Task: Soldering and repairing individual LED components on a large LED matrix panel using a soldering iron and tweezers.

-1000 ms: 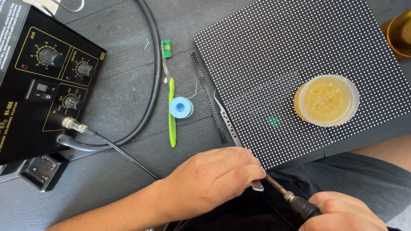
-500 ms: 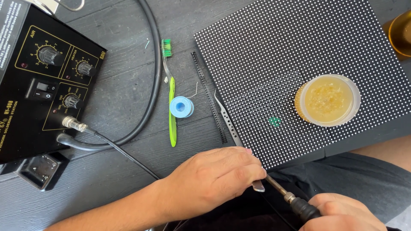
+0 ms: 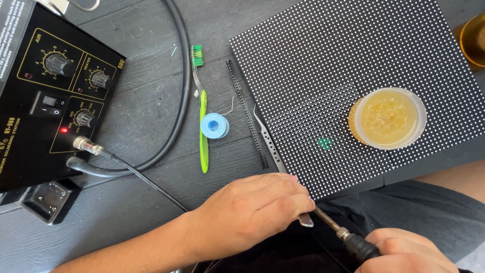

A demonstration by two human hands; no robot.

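Tweezers [image 3: 268,139], thin and silver, lie slantwise along the near-left edge of the dotted black panel [image 3: 353,65], their rear end pinched in the curled fingers of the left hand [image 3: 252,210]. Left of them on the dark table [image 3: 141,212] stand a black station box [image 3: 50,96] with knobs, a looping black cable [image 3: 184,101], a green toothbrush [image 3: 202,116] and a blue solder spool [image 3: 214,125]. Farther right, a round tub of yellow paste [image 3: 389,118] sits on the panel, and the right hand [image 3: 409,253] is closed around a soldering iron [image 3: 348,240] whose tip meets the left fingertips.
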